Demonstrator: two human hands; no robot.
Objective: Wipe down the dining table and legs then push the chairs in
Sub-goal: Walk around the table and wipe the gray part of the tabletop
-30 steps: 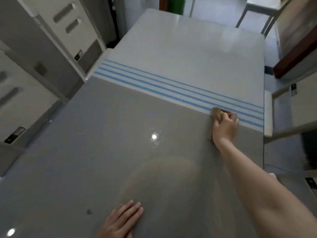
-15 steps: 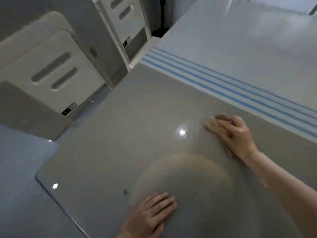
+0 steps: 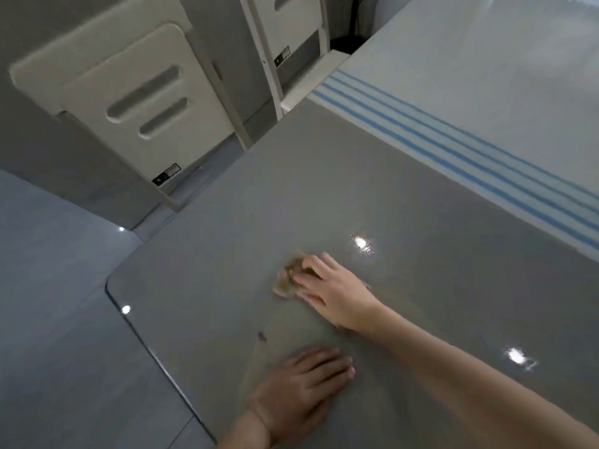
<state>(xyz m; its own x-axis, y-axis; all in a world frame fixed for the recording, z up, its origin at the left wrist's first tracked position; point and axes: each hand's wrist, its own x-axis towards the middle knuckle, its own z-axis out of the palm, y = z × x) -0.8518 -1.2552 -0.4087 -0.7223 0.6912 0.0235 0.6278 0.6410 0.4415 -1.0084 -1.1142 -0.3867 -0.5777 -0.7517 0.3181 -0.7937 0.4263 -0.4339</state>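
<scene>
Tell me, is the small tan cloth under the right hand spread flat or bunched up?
Bunched up: the small tan cloth is a crumpled lump pressed under the right hand on the glossy grey table.

Open run of glossy grey tabletop [image 3: 227, 254] from the right hand [image 3: 334, 296] out to the rounded left corner. The left hand [image 3: 298, 390] lies flat just below the right forearm, with a narrow gap between them. A white slotted plastic chair back [image 3: 139, 102] and a second white chair back [image 3: 291, 24] stand against the far-left edge, blocking that side.
</scene>
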